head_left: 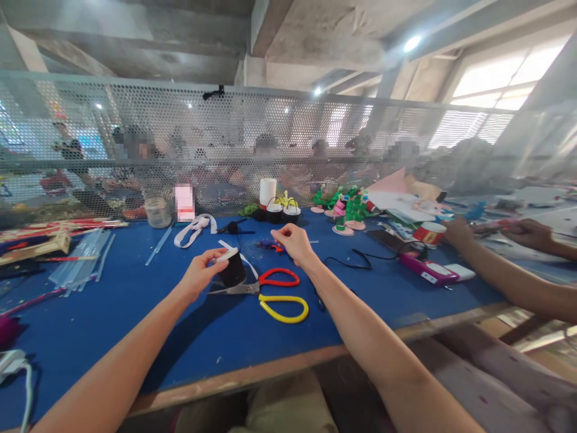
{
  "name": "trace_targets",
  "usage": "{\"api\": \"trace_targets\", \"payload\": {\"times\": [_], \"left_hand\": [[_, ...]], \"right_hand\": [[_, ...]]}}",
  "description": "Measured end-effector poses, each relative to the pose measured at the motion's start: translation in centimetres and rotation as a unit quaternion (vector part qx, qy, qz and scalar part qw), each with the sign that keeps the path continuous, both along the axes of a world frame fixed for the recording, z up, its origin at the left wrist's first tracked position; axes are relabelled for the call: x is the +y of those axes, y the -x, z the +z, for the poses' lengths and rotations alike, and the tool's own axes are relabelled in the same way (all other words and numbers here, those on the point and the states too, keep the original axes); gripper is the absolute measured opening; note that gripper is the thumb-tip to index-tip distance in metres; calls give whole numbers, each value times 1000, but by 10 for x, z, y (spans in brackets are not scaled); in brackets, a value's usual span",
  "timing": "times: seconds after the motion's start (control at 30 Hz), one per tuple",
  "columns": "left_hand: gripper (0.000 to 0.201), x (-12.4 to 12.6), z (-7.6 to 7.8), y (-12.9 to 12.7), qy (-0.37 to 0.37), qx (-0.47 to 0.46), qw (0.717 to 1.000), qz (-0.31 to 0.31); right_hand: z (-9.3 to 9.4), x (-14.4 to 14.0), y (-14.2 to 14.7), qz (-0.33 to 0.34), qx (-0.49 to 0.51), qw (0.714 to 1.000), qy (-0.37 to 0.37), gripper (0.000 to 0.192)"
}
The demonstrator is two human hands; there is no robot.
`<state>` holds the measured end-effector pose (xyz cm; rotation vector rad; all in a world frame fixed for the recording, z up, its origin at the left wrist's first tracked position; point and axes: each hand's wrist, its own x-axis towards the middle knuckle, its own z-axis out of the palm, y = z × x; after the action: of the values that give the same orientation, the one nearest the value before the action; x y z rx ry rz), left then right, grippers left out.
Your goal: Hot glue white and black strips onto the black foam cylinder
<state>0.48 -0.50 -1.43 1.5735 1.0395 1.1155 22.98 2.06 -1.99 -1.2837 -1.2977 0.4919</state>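
My left hand [202, 273] grips a small black cup [232, 269] with a white rim, tilted above the table, and a thin black strand rises from it. My right hand [295, 243] is closed in a pinch to the right of the cup. Whatever may be between its fingertips is too small to make out. Just behind those fingers lies a dark blue and red tool [269, 245], partly covered. Scissors [256, 290] with one red and one yellow handle lie below both hands, blades pointing left. A narrow white ribbon [247, 262] passes behind the cup.
Two black cups with handles [283, 212] stand at the back beside stacked white cups [267, 189]. Small green trees [354, 210] are to their right. Clear strips [83, 258] and a jar [157, 213] lie left. A co-worker's hands [460, 233] work near a magenta device [426, 269].
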Motion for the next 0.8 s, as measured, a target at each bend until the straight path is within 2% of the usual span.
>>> {"api": "trace_targets", "payload": {"times": [0.1, 0.23, 0.47, 0.67, 0.8], "left_hand": [[37, 1, 0, 1, 3, 4, 1000, 8], [35, 5, 2, 7, -13, 50, 999, 7], [32, 9, 11, 18, -19, 134, 991, -21], [36, 9, 14, 22, 1, 142, 988, -62], [30, 8, 15, 23, -7, 139, 988, -70]], "right_hand": [[2, 3, -9, -6, 41, 999, 29, 23], [0, 9, -16, -19, 39, 997, 57, 23], [-6, 18, -34, -102, -94, 982, 127, 10], [-12, 19, -35, -56, -170, 963, 202, 40], [-17, 19, -30, -30, -168, 958, 232, 40]]}}
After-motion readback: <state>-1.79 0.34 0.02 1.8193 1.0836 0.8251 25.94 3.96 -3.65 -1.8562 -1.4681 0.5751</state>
